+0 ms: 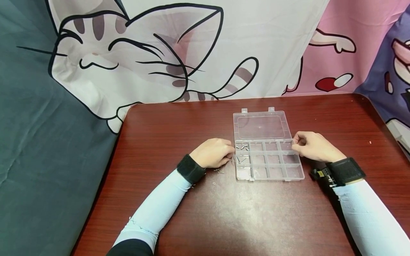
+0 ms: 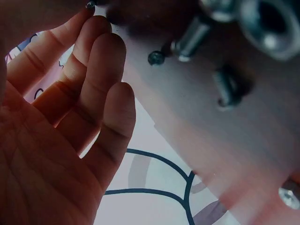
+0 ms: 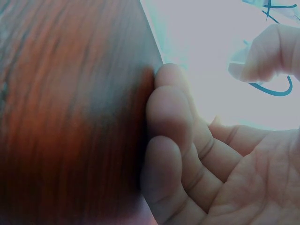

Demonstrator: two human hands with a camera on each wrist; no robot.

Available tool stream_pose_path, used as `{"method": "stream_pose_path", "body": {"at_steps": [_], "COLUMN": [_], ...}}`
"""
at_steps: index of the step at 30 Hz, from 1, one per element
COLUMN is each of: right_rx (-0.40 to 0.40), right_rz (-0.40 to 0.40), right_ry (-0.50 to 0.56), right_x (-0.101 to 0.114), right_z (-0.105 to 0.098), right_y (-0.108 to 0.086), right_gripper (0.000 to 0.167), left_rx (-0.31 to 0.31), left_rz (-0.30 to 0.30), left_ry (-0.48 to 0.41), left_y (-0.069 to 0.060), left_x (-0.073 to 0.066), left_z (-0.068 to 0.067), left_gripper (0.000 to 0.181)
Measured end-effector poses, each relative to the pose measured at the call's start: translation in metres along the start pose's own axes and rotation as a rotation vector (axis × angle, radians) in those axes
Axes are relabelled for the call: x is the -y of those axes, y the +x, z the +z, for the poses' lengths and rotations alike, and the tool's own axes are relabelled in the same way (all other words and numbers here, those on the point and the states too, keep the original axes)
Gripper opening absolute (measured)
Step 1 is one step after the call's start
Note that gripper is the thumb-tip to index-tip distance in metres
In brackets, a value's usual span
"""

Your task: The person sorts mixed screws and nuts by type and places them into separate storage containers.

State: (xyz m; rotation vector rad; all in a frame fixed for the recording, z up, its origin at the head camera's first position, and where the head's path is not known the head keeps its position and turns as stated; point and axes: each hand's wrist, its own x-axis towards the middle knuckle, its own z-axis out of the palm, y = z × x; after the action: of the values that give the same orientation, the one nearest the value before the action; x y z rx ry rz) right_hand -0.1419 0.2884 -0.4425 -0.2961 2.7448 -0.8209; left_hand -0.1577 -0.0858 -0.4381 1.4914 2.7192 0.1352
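Close to the left wall of a clear plastic compartment box point(image 1: 269, 154), my left hand point(image 1: 214, 152) pinches a small screw point(image 2: 91, 5) at its fingertips. The fingers mostly cover it. The box lies with its lid point(image 1: 263, 126) tipped back. Some silvery screws point(image 1: 245, 147) are in the top left compartment, and more screws point(image 1: 241, 160) lie in the one below. My right hand point(image 1: 315, 145) grips the right edge of the box with curled fingers; in the right wrist view its fingertips point(image 3: 164, 161) rest against the tabletop.
Loose screws point(image 1: 219, 171) lie on the brown table point(image 1: 269, 217) under my left wrist. A small ring-shaped piece point(image 1: 214, 183) sits nearby. Behind the table's far edge hangs a cloth printed with a cartoon cat point(image 1: 128, 81).
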Motion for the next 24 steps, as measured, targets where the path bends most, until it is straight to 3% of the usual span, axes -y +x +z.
{"method": "stream_pose_path", "body": {"at_steps": [8,13,24], "right_rx": [-0.003,-0.007,-0.005], "right_rz": [-0.004,-0.007,-0.005], "right_ry": [-0.002,-0.005,-0.007], "right_x": [0.001,0.000,0.000], "right_z": [-0.001,-0.001,-0.001], "right_y": [-0.001,-0.001,0.000], "right_gripper": [0.005,0.005,0.004], "left_rx": [-0.010,-0.033,-0.194], "left_rz": [-0.015,-0.010,0.076], "left_ry": [0.020,-0.026,-0.052], "left_y": [-0.001,-0.002,-0.004], "left_x": [0.001,0.005,0.011], "left_z": [0.001,-0.004,-0.020], "left_gripper": [0.017,0.017,0.019]}}
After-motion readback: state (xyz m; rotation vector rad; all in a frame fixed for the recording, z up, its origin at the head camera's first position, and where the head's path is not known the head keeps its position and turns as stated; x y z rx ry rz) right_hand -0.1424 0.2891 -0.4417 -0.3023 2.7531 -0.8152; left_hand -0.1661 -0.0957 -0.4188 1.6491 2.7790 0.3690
